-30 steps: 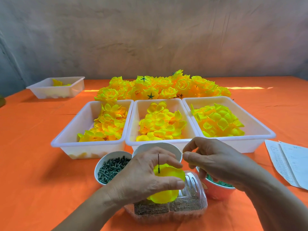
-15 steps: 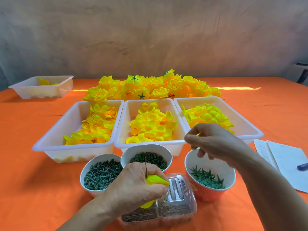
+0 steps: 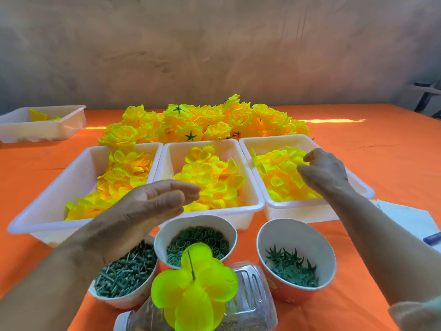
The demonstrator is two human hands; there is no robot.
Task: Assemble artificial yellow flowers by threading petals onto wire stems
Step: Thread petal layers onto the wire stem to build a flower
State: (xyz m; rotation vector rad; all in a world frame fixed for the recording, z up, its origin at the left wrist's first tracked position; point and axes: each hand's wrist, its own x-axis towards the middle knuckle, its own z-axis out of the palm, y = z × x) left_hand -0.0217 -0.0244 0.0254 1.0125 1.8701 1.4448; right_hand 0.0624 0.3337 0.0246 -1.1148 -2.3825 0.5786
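A partly built yellow flower (image 3: 194, 287) with a thin dark wire stem (image 3: 191, 265) sticking up rests on a clear plastic box (image 3: 250, 304) at the near edge. Nothing holds it. My left hand (image 3: 143, 211) hovers above the bowls with straight fingers and is empty. My right hand (image 3: 322, 173) reaches into the right white tray (image 3: 269, 139), thumb and forefinger curled onto a yellow petal (image 3: 287, 167) in the pile.
Two more white trays of petals, left (image 3: 78, 177) and middle (image 3: 248, 206), stand beside it. Finished flowers (image 3: 202, 123) are heaped behind. Bowls hold green pegs (image 3: 126, 273), rings (image 3: 198, 240) and star calyxes (image 3: 293, 266). A spare tray (image 3: 40, 132) stands far left and papers (image 3: 410, 220) lie right.
My left hand has let go of the flower, opened and lifted; the flower now lies on the clear box. My right hand moved from above the calyx bowl into the right petal tray.
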